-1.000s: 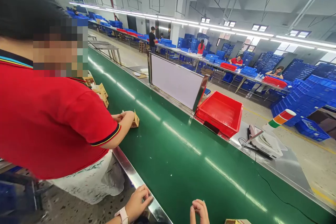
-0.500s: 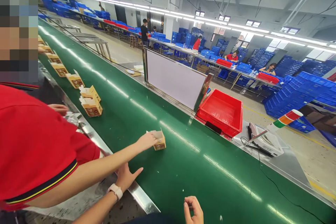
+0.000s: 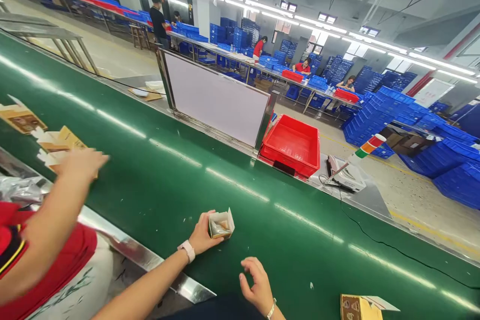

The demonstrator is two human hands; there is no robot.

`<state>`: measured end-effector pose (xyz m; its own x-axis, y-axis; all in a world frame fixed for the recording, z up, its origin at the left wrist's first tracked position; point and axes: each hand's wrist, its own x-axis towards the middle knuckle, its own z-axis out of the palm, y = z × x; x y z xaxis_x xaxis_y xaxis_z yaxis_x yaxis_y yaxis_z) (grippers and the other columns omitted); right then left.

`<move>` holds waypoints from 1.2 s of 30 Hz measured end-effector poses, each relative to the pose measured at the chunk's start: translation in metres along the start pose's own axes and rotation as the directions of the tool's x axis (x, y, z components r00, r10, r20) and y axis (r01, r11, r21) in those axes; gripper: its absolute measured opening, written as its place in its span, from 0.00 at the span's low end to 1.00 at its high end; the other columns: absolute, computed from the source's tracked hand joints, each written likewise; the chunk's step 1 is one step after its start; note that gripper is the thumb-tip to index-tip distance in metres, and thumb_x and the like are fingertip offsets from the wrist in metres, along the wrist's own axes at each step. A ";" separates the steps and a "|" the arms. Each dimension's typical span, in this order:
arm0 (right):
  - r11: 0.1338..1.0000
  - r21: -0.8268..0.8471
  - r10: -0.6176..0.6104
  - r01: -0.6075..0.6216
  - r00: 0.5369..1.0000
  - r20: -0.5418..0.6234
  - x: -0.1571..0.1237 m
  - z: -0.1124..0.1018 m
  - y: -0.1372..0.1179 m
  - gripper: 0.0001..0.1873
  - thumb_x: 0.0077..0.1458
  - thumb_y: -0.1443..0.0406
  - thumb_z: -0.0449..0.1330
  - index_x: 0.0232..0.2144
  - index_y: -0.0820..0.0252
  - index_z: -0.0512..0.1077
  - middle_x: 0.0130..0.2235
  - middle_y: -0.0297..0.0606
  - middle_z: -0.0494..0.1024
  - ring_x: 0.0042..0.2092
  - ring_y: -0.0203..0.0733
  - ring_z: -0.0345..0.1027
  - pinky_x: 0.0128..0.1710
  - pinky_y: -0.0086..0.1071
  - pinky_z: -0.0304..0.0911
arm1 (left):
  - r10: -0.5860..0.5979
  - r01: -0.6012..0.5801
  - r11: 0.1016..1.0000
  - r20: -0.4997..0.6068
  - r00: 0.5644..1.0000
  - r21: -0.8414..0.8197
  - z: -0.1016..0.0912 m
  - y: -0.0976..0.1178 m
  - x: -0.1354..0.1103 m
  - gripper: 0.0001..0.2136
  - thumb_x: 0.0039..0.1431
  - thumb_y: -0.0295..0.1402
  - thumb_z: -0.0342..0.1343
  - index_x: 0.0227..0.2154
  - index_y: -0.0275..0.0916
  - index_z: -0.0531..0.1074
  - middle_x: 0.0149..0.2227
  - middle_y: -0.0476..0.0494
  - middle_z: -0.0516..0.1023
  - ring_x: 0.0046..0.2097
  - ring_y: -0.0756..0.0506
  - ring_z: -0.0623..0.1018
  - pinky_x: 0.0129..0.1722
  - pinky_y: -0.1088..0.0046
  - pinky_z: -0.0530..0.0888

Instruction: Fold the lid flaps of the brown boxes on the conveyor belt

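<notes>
My left hand, with a pale watch at the wrist, is closed around the side of a small open-topped carton on the conveyor belt. A clear packet shows inside it, and one flap stands up at its right. To the right, nearer me, my right hand hovers over the belt with thumb and fingers apart and nothing between them. A brown and yellow carton with a flap raised sits at the bottom right, partly cut off by the frame.
The green belt runs diagonally past me. A co-worker's hand blurs over open cartons at the left. Across the belt stand a white panel, a red bin and a signal light.
My left hand has moved forward from the belt's edge and taken hold of the carton. The co-worker's hand has let go of that carton and moved left. The view has swung right.
</notes>
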<state>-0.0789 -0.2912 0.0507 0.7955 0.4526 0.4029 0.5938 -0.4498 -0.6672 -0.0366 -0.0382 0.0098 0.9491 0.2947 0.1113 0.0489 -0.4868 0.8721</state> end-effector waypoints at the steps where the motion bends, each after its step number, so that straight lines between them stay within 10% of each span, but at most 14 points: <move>1: 1.000 -0.029 -0.011 0.011 1.000 0.003 -0.001 0.006 0.004 0.20 0.52 0.67 0.55 0.48 0.55 0.72 0.44 0.43 0.80 0.44 0.45 0.75 0.44 0.38 0.73 | 0.009 -0.009 1.000 -0.015 1.000 0.022 0.013 0.004 -0.012 0.38 0.33 0.37 0.69 0.51 0.34 0.65 0.51 0.32 0.73 0.54 0.33 0.74 0.57 0.50 0.70; 6: 0.981 -0.164 0.127 -0.100 0.978 0.165 -0.003 0.024 0.021 0.48 0.43 0.59 0.64 0.66 0.59 0.54 0.62 0.53 0.65 0.57 0.62 0.65 0.51 0.54 0.67 | 0.118 -0.114 0.983 -0.017 0.993 0.141 0.057 0.003 -0.077 0.37 0.43 0.43 0.65 0.56 0.34 0.62 0.56 0.27 0.70 0.59 0.30 0.70 0.57 0.46 0.69; 15: 0.978 -0.201 -0.004 0.057 0.967 0.256 -0.006 0.005 0.045 0.53 0.39 0.49 0.68 0.66 0.49 0.54 0.63 0.46 0.64 0.61 0.67 0.59 0.54 0.59 0.59 | 0.424 -0.493 0.838 0.289 0.858 0.235 0.021 -0.009 -0.085 0.23 0.61 0.35 0.49 0.60 0.43 0.65 0.60 0.36 0.70 0.63 0.35 0.67 0.57 0.53 0.68; 26: 0.997 -0.072 0.032 -0.003 0.913 0.408 0.042 -0.017 0.032 0.30 0.36 0.52 0.72 0.46 0.37 0.74 0.52 0.32 0.78 0.59 0.64 0.60 0.54 0.58 0.53 | 0.282 -0.372 0.892 0.327 0.902 0.256 0.041 0.026 -0.069 0.18 0.59 0.35 0.51 0.51 0.55 0.74 0.54 0.44 0.77 0.60 0.33 0.66 0.51 0.51 0.65; 31: 0.942 0.250 0.199 -0.225 0.972 0.125 0.034 -0.003 0.034 0.15 0.50 0.49 0.60 0.22 0.49 0.75 0.30 0.33 0.80 0.43 0.49 0.69 0.51 0.51 0.59 | 0.220 -0.263 0.959 0.307 0.926 0.106 0.051 0.048 -0.069 0.13 0.61 0.37 0.48 0.40 0.50 0.78 0.44 0.44 0.82 0.58 0.34 0.70 0.54 0.45 0.64; 36: 0.812 0.375 0.522 -0.448 0.844 -0.121 0.014 0.021 0.045 0.17 0.46 0.50 0.60 0.31 0.55 0.69 0.42 0.42 0.75 0.42 0.46 0.71 0.38 0.39 0.70 | -0.091 0.087 0.943 0.003 0.996 -0.322 0.075 0.055 -0.073 0.19 0.51 0.44 0.58 0.41 0.37 0.69 0.50 0.34 0.74 0.53 0.37 0.75 0.50 0.56 0.75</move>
<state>-0.0432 -0.2885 0.0129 0.9962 0.0546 0.0675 0.0802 -0.2794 -0.9568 -0.0799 -0.1484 0.0143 0.9416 0.3353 0.0301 0.0285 -0.1685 0.9853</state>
